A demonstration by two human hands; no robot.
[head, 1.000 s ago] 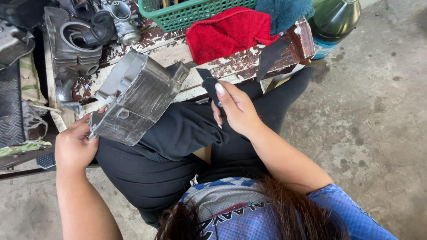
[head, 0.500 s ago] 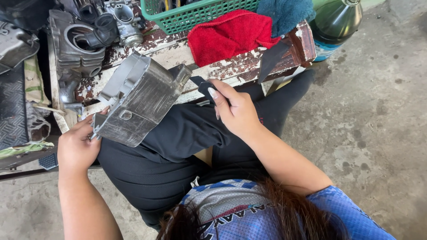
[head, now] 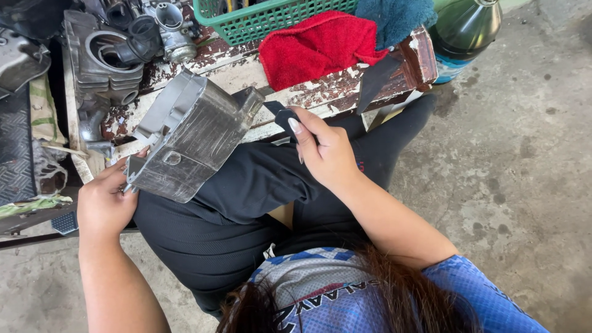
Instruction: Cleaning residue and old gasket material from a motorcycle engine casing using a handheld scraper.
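Note:
My left hand grips the lower corner of a grey metal engine cover, which rests tilted on my left thigh. My right hand is closed on a small dark sheet of sandpaper, held just right of the cover and not touching it. I sit with black trousers in front of a low, paint-chipped wooden bench.
On the bench lie a red cloth, a blue cloth, a green plastic basket and grey engine parts. A dark green bottle stands at the right. Another dark sheet hangs off the bench edge. Concrete floor lies to the right.
My right hand with the sandpaper has risen slightly toward the cover's right edge. The cover has stayed tilted on my thigh in my left hand.

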